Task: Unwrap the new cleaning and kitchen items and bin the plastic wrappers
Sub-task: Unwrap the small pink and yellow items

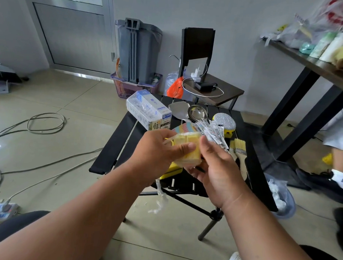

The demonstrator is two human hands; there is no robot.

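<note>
Pale yellow sponge pack (187, 150) in clear wrap, bright yellow sponge (173, 169) under it. Black slatted table (115, 147). Far left on it a white-and-blue box (148, 111), far right a silvery glitter scrubber (225, 120) (yellow edge peeking out). Shiny steel ladle (197, 112), a zigzag-patterned multicolour card (183, 127), orange bag (175, 87), purple basket (129, 87), grey bin (137, 51).

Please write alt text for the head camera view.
Both hands, left hand and right hand, hold a plastic-wrapped yellow sponge pack above a black slatted table bearing spoons, brushes and a boxed pack.
</note>
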